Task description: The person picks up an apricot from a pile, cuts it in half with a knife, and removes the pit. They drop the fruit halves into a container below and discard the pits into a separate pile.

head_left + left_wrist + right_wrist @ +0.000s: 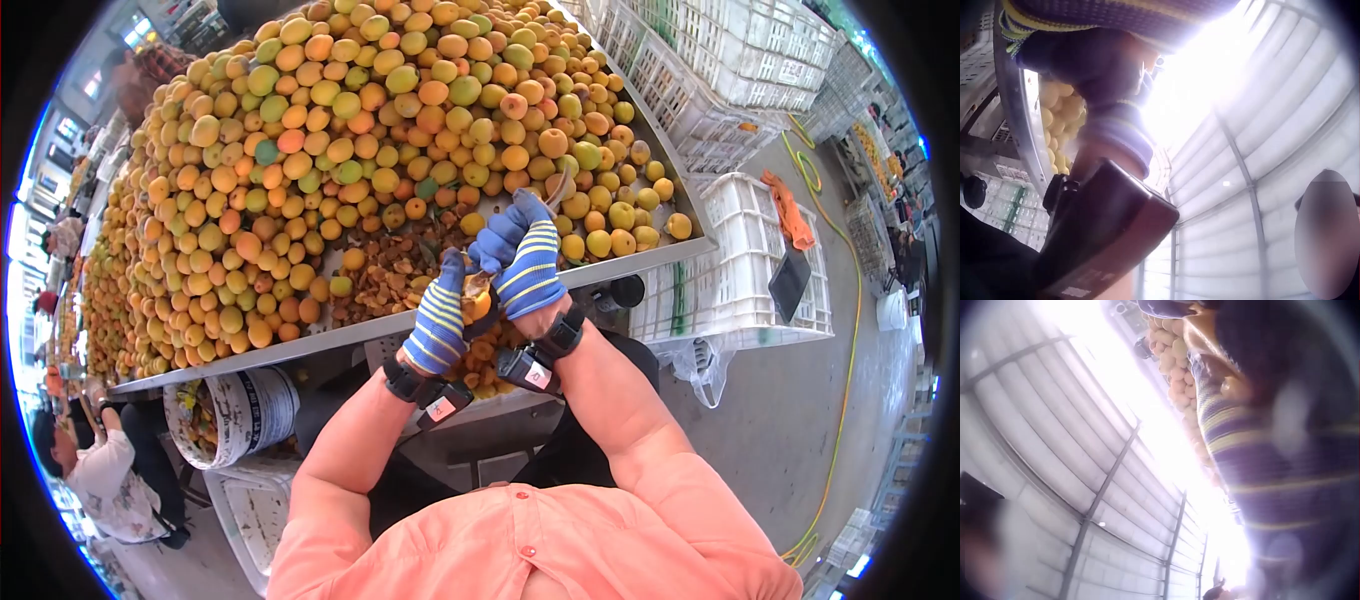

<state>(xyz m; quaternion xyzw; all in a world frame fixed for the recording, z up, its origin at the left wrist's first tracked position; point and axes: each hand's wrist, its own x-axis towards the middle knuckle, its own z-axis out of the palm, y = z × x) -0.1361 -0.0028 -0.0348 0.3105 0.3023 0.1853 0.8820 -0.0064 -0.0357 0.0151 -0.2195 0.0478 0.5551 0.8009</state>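
Both hands wear blue gloves with yellow and white stripes and meet over the table's front edge. My left hand (437, 325) holds a cut apricot (476, 300), its orange flesh and brown inside showing. Fingers of my right hand (525, 255) are curled round a slim tool whose pale, curved end (563, 185) sticks up past the knuckles; its working end is mostly hidden at the fruit. In the right wrist view, wet orange flesh (1205, 334) shows beside the dark gloves. Just beyond the hands lies a heap of brownish, torn apricot pieces (385, 275).
A large pile of whole apricots (330, 130) covers the metal-rimmed table (640, 262). Below the rim stand a white bucket (262, 410) at left and a white crate (735, 290) at right. More crates (740, 50) are stacked behind. Another person (115, 470) sits at far left.
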